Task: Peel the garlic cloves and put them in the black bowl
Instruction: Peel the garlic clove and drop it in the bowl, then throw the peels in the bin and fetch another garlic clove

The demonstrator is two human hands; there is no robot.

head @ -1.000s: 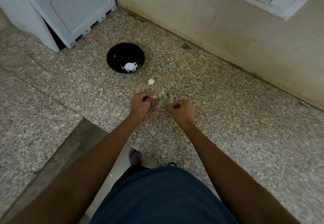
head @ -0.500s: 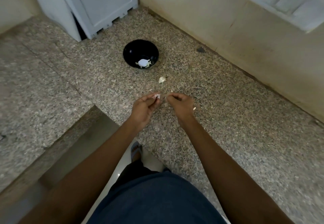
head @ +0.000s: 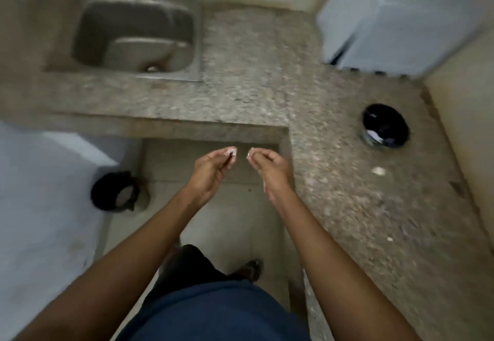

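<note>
While both hands hover over the floor gap beside the speckled granite counter, the left hand has a small white garlic clove in a fingertip grip, and the right hand pinches a pale scrap of peel. Well off to the right sits the round black bowl, white pieces inside. A steel sink lies far left.

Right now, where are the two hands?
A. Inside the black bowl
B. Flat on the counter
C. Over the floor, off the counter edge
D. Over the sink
C: the left hand and right hand hang over floor tiles, left of the counter edge, each pinching a small white bit.
</note>
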